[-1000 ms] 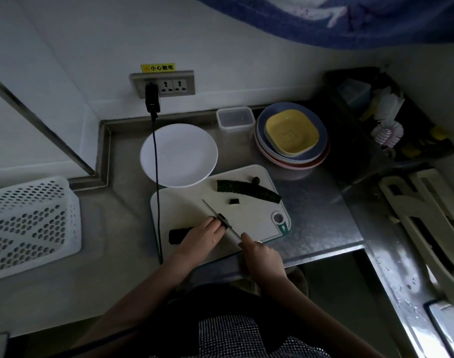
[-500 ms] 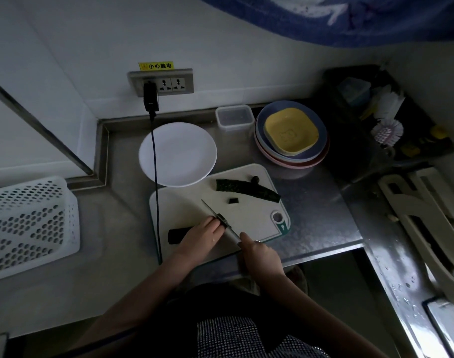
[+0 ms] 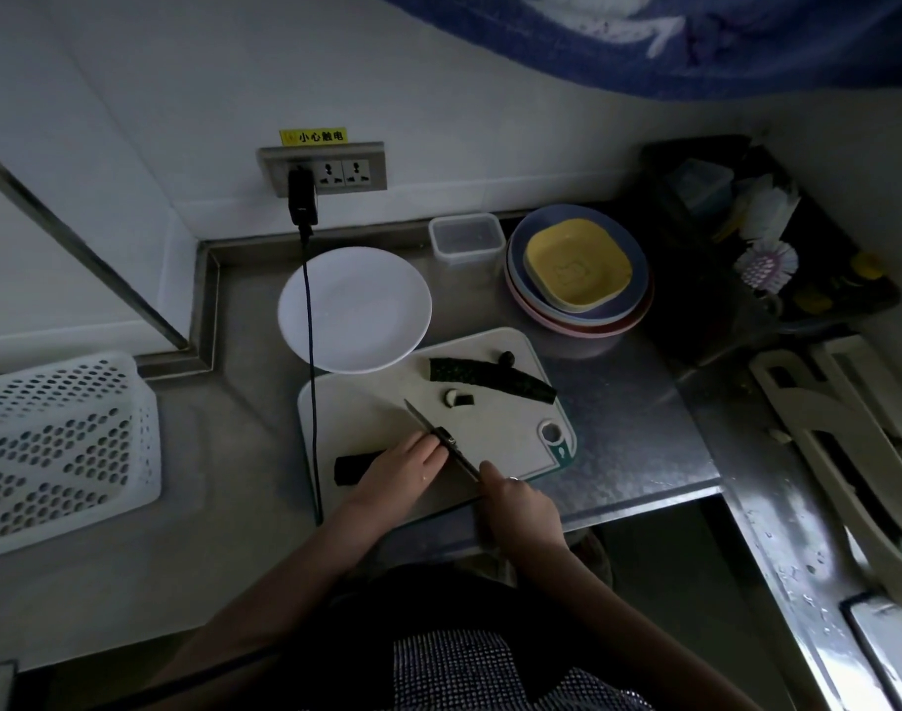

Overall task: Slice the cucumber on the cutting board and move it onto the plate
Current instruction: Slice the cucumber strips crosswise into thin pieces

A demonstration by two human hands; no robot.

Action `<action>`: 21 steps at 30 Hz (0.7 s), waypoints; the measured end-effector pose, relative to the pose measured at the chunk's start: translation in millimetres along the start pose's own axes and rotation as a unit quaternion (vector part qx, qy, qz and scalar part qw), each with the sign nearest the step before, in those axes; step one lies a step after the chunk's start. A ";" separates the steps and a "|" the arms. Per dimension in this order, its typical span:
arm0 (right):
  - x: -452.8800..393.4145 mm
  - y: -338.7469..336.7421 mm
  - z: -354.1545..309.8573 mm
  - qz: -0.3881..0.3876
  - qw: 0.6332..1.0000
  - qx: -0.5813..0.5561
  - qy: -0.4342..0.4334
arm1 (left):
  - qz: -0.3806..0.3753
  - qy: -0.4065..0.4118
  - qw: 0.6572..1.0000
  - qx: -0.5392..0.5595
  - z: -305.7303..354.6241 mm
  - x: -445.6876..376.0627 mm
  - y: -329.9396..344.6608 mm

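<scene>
A white cutting board (image 3: 377, 407) lies on the steel counter. My left hand (image 3: 397, 467) holds down a dark cucumber piece (image 3: 354, 467) at the board's near left, its left end sticking out past my fingers. My right hand (image 3: 521, 505) grips a knife (image 3: 433, 433) whose blade crosses the cucumber right beside my left fingertips. A longer cucumber piece (image 3: 490, 379), a small cut chunk (image 3: 458, 398) and a round end bit (image 3: 506, 358) lie on the far half of the board. The white plate (image 3: 354, 310) sits empty just behind the board.
A black cable (image 3: 310, 361) runs from the wall socket (image 3: 323, 169) across the plate and the board's left edge. A clear box (image 3: 467, 237) and stacked coloured plates (image 3: 577, 269) stand behind right. A white perforated basket (image 3: 54, 449) sits left. A rack with brushes (image 3: 767, 259) is far right.
Both hands and the knife stay at the same spot on the cucumber; only slight shifts of the blade and of the camera are visible.
</scene>
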State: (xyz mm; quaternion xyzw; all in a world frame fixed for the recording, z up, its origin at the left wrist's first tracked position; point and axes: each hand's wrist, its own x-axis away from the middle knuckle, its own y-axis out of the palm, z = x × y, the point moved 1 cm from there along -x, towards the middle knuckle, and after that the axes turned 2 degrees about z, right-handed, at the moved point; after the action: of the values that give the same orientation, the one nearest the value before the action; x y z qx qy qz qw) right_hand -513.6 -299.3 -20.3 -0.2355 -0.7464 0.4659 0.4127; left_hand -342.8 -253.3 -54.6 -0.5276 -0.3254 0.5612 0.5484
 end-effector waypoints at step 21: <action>8.2 -11.8 -13.8 0.002 0.999 -0.052 0.011 | -0.033 -0.006 0.999 -0.006 -6.4 10.2 0.7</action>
State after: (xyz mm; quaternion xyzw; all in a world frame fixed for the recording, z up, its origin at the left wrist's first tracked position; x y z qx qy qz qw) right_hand -506.2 -291.8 -3.4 -0.2630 -0.7645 0.4248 0.4073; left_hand -335.3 -245.0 -59.1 -0.5167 -0.3490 0.5440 0.5615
